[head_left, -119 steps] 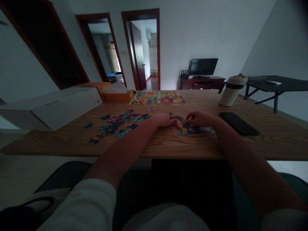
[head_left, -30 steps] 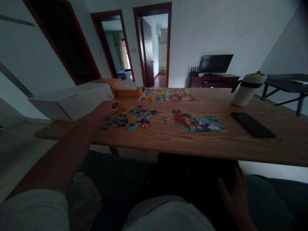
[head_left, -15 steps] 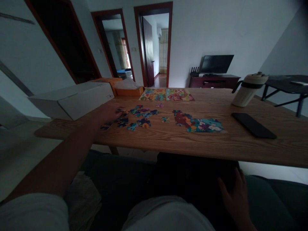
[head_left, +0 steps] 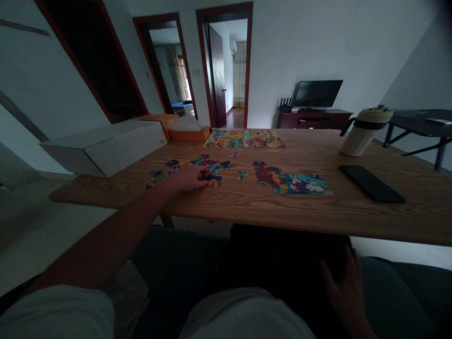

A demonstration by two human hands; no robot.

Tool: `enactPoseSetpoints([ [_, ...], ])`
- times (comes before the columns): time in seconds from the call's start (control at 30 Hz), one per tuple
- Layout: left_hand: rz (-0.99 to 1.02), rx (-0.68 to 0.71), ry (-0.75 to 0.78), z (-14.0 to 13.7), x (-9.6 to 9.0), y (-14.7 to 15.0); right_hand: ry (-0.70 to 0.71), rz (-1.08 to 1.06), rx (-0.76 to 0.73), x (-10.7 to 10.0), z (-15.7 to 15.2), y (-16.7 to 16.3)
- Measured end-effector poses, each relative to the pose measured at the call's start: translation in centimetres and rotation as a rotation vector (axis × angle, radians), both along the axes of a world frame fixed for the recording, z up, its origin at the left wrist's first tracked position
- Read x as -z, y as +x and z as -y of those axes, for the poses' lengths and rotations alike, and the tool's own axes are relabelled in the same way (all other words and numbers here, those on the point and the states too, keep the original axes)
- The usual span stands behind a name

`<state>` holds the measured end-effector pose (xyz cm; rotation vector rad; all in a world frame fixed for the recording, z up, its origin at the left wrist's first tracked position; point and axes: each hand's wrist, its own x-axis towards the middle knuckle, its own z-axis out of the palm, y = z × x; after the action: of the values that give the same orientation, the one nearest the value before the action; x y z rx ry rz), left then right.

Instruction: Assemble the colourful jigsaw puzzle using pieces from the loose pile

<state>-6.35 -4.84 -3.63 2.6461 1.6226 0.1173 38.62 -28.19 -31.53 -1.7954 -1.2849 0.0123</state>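
Note:
Over the loose puzzle pieces [head_left: 216, 181] at the table's left half is my left hand [head_left: 189, 178]. Its thumb and fingertips are curled together on a dark blue puzzle piece, whose outline the fingers partly hide. More pieces lie behind the hand and left of it. One single piece [head_left: 242, 175] lies to its right, and a small pink piece [head_left: 233, 154] farther back. A partly joined puzzle section [head_left: 300, 183], with brown and teal animal pictures, lies right of centre. My right hand [head_left: 348, 287] rests on my dark-clothed lap below the table, fingers apart, holding nothing.
Two colourful picture sheets [head_left: 245, 139] lie at the back of the wooden table [head_left: 247, 207]. A white box [head_left: 106, 143] and an orange tissue box [head_left: 189, 134] stand at the left. On the right are a black phone [head_left: 372, 183] and a cream bottle [head_left: 362, 134].
My left hand has moved right and nearer to me, from the left pieces to those at the cluster's right side. My right hand has stayed on my lap.

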Motion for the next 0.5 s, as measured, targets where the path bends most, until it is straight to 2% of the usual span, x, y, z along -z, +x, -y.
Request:
enactPoseSetpoints([
  [0.13,-0.019,-0.055,0.087,0.2,0.2,-0.3,0.005,-0.01,0.003,-0.1,0.1,-0.1],
  [0.27,-0.044,0.004,0.252,0.5,0.0,-0.3,-0.006,-0.011,0.01,-0.1,0.1,-0.1],
  [0.5,-0.023,0.001,0.27,0.7,-0.5,-1.6,0.003,0.002,0.0,0.0,0.1,0.0],
])
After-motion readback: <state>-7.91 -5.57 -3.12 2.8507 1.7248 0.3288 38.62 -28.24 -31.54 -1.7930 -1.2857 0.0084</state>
